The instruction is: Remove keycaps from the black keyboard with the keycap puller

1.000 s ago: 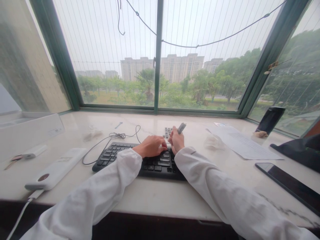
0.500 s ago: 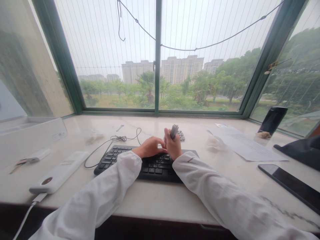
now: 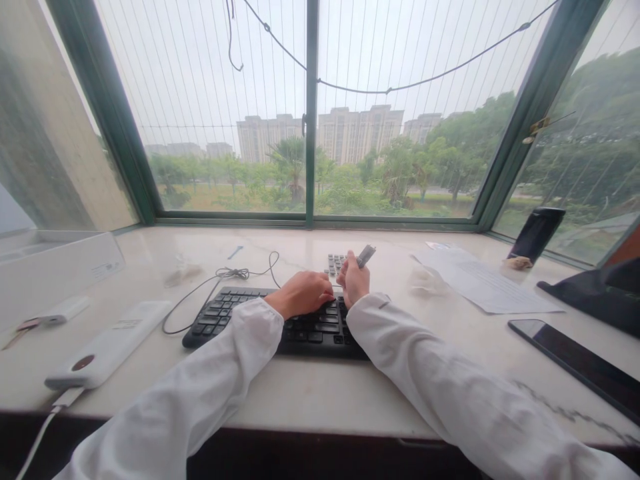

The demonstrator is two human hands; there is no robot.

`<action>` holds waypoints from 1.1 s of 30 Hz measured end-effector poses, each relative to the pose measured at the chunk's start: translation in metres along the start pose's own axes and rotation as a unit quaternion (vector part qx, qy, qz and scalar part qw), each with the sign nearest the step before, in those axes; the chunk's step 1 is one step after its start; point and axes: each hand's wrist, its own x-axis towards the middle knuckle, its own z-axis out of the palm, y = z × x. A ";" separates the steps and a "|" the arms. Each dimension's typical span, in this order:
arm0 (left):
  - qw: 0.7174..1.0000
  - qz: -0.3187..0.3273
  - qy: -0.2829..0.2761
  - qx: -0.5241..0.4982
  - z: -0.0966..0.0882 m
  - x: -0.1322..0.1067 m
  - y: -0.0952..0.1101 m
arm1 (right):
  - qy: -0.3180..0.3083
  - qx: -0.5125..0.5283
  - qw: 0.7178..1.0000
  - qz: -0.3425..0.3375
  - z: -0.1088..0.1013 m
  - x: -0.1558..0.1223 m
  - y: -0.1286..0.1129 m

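A black keyboard [image 3: 235,317] lies on the pale stone sill in front of me, its cord [image 3: 220,275] trailing left and back. My left hand [image 3: 300,294] rests on the keys near the middle, fingers curled down with the fingertips pressed to a key. My right hand [image 3: 354,283] hovers just to its right, closed around a small grey tool [image 3: 366,255] whose tip points up and to the right. Several loose keycaps [image 3: 335,263] sit in a small cluster behind the hands.
A white power bank [image 3: 107,343] with its cable and a smaller white device [image 3: 63,310] lie at the left, beside a white box [image 3: 55,263]. Papers [image 3: 483,283], a propped phone [image 3: 536,233], a dark tablet [image 3: 575,357] and a black object [image 3: 597,297] occupy the right. The green-framed window [image 3: 310,113] stands behind.
My right hand has tilted the grey tool from pointing up-left to up-right and shifted slightly right. My left hand has stayed on the keys.
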 end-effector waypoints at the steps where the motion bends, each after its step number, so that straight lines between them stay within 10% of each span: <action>1: 1.000 -0.002 -0.003 0.007 0.000 0.000 0.000 | 0.000 0.002 1.000 0.003 0.000 -0.001 0.000; 33: 1.000 -0.010 0.000 0.003 0.007 -0.002 -0.005 | 0.002 -0.044 0.997 0.067 0.000 -0.006 -0.007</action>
